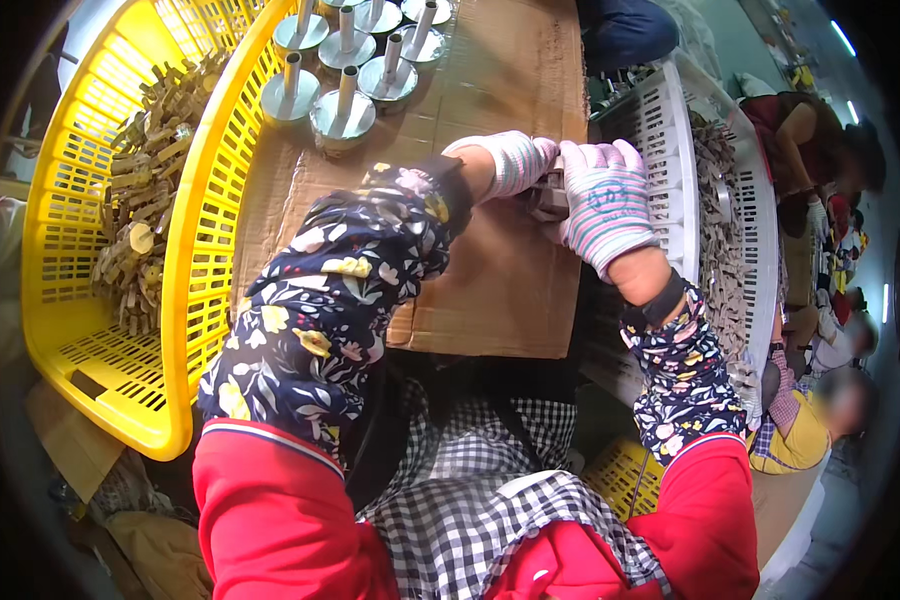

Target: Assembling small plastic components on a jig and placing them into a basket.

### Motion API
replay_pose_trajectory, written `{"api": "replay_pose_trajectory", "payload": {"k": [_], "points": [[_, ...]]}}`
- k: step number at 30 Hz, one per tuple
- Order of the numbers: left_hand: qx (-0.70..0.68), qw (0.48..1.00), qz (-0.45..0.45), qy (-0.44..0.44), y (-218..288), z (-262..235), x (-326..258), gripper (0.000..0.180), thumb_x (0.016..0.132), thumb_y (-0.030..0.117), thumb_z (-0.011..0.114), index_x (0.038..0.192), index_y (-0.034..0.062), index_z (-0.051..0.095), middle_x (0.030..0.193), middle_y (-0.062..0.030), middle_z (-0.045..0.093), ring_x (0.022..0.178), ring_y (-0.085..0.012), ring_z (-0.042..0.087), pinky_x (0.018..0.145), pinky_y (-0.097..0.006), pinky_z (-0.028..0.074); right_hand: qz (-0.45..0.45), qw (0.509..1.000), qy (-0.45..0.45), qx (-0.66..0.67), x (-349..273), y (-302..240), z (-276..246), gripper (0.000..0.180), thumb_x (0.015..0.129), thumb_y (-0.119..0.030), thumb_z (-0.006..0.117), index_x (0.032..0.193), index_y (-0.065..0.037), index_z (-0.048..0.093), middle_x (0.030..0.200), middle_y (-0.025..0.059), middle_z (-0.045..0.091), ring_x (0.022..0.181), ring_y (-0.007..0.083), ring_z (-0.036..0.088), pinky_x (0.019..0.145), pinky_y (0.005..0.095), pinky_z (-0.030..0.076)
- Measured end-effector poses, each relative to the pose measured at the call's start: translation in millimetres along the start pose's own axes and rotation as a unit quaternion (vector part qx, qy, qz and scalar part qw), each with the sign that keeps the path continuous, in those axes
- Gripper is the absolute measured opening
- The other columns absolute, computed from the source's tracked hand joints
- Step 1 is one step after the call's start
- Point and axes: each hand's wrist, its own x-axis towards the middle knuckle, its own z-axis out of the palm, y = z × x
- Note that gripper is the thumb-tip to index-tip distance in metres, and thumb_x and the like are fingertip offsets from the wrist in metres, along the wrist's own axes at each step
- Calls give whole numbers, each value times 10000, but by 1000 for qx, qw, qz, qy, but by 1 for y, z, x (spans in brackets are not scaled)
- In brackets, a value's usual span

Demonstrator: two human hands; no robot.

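Head view: both hands gloved, striped knit, met over cardboard-covered desk (490, 290). Left hand (510, 160) closed, fingers curled around small dark metal part (548, 197), gripping its left side. Right hand (605, 205) back-up, fingers folded over same part from the right; fingertips hidden, exact pinch cannot be told. Part held between the two hands, just above the cardboard near its right edge, beside white crate (670, 190). White crate at right, filled with grey-brown flat pieces (720, 240), touching desk edge. Yellow crate (185, 300) at left, tilted against desk, holding heap of tan metal pieces (145, 200). Cluster of round silver bases with upright posts (345, 70) at far end of cardboard, well apart from hands. Floral sleeve covers on both forearms, red sleeves beneath, checked apron below. Other people seated at far right, their hands apart from this work.
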Motion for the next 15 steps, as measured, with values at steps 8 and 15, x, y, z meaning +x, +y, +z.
{"api": "replay_pose_trajectory", "payload": {"k": [8,15], "points": [[17,993,-67,93,16,-13,-27,559,916,429,230,941,48,640,971,-178,635,893,-323,604,833,-388,428,20,981,-190,-26,28,-1,-24,617,505,-402,800,982,-88,566,969,115,601,974,258,558,904,358,362],[60,986,75,134,5,1,-24,576,917,479,225,950,70,629,892,-178,638,885,-331,585,864,-368,406,39,957,-283,42,48,10,-32,643,507,-390,798,1046,-107,589,1018,118,615,1002,268,568,887,374,400]]}}
